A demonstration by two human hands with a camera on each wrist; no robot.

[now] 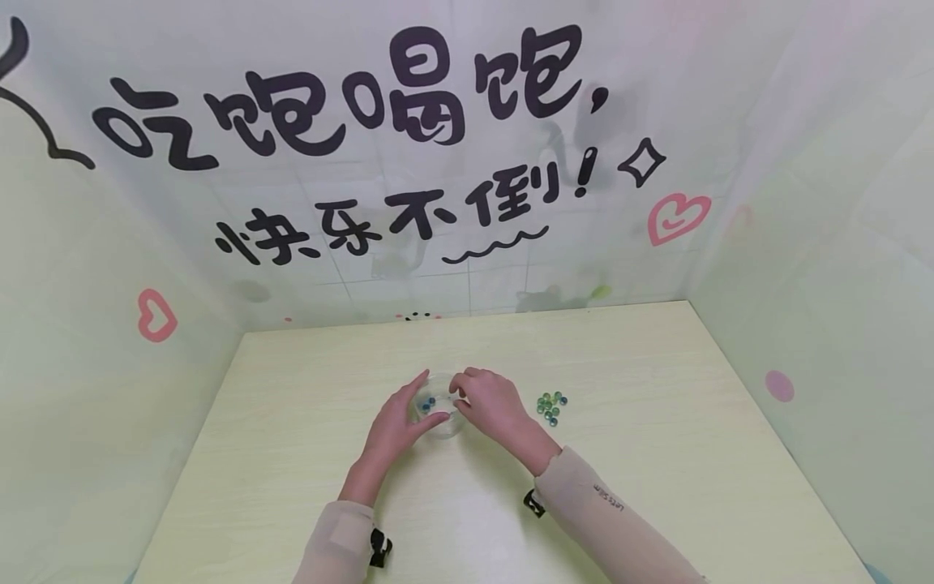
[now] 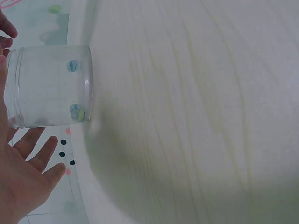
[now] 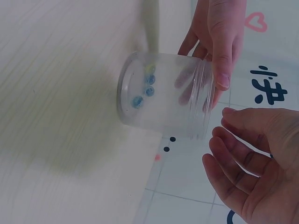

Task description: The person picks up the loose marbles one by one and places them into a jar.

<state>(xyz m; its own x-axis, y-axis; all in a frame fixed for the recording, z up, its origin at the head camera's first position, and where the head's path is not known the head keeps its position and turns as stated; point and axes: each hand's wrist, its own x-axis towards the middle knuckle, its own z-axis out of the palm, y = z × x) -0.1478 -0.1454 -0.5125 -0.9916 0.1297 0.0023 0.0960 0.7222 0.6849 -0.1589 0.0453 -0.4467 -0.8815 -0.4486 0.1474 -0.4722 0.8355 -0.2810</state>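
Jar (image 3: 163, 114) of clear plastic or glass stands upright on the table (image 1: 292, 487), toward six o'clock in the head view, with a few marbles (image 3: 150, 80) at its bottom and a loose cluster (image 1: 547, 405) at its three o'clock. Left hand (image 1: 396, 419), at eight o'clock, holds it with widely spread fingers and thumb; right hand (image 1: 494, 403), by the rim at three, has bent fingers, tips slightly apart.

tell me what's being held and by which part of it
The left hand holds the clear jar by its side, close to the rim. The right hand, beside the rim, holds nothing that shows.
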